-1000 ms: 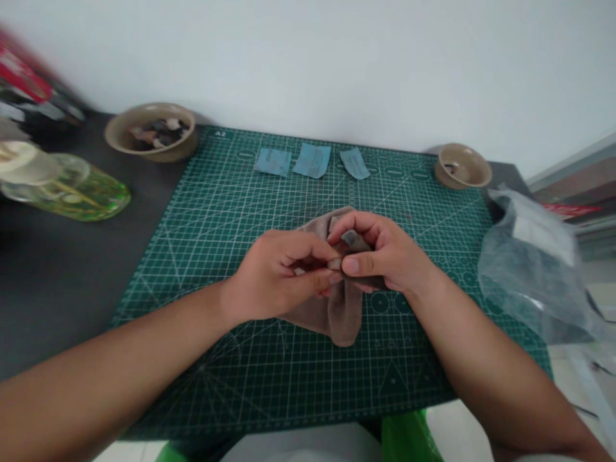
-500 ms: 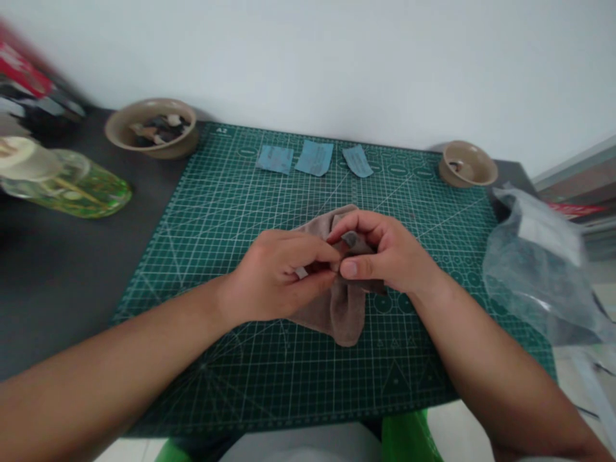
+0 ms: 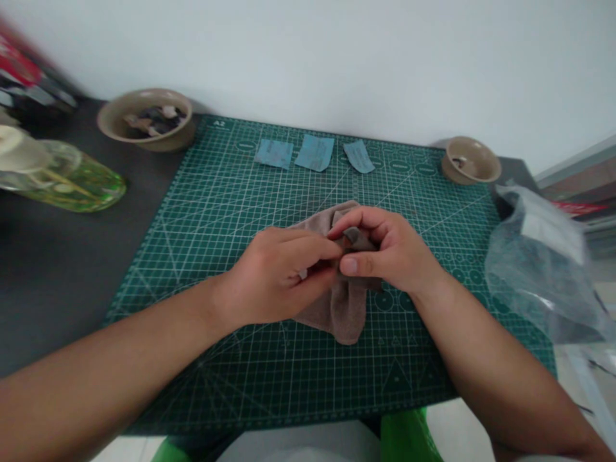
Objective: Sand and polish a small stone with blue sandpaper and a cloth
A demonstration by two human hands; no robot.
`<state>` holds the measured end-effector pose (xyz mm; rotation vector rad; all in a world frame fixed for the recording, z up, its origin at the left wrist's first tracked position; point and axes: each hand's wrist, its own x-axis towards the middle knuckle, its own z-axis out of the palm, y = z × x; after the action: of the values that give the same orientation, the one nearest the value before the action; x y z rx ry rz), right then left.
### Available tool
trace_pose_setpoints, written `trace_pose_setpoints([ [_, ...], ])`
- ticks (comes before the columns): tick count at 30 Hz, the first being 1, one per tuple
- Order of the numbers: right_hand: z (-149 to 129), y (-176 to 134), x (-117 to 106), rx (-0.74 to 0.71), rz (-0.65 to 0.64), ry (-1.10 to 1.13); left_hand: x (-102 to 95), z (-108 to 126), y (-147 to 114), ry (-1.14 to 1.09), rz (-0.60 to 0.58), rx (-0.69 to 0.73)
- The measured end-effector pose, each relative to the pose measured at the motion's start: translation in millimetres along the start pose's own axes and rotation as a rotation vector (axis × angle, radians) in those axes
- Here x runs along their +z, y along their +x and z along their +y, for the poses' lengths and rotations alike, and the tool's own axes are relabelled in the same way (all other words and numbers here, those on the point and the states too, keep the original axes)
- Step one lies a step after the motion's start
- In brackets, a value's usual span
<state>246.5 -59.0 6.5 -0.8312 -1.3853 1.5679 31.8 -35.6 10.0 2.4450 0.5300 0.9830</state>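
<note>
A brown towel-like cloth [image 3: 349, 321] lies crumpled on the green cutting mat [image 3: 216, 378], beneath both hands. My right hand [image 3: 397, 253] is closed around a dark grey-brown piece of fabric-like material [image 3: 360, 242], with the thumb pressed along its near side. From the left, my left hand [image 3: 274, 276] meets it with thumb and forefinger pinched together at the edge of that piece. A small pale bit shows inside the curl of the left fingers. What the left fingertips grip is too small and hidden to make out.
Three blue paper packets [image 3: 314, 153] lie along the mat's back. A bowl of dark and light scraps [image 3: 185, 131] stands back left, a smaller bowl [image 3: 481, 168] back right. A bottle of green-yellow liquid [image 3: 91, 183] is at left, a clear plastic bag [image 3: 520, 276] at right.
Both hands stay together over the cloth with only slight finger movement; the left fingertips sit a little further under the dark piece. The whole view has shifted slightly.
</note>
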Motion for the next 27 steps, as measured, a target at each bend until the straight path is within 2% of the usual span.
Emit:
trace_pose_setpoints([
  [6, -1.0, -1.6, -0.2, 0.048, -0.041, 0.359, -1.9, 12.2, 0.2, -0.254, 0.075, -0.127],
  [12, -2.4, -2.9, -1.6, -0.009, 0.03, 0.386, 1.9, 10.4, -4.6, -0.416, 0.182, -0.272],
  [17, -1.7, -3.3, -0.9, 0.0, -0.041, 0.371, 4.1, 5.8, -3.7, -0.403, 0.177, -0.214],
  [24, 1.9, -1.2, -1.2, -0.041, -0.054, 0.374, 5.0, -0.3, 1.3, -0.375, 0.147, -0.029],
  [27, 4.1, -1.5, -1.5, -0.026, -0.031, 0.318, 4.6, -1.4, 3.2, -0.352, 0.135, -0.002],
])
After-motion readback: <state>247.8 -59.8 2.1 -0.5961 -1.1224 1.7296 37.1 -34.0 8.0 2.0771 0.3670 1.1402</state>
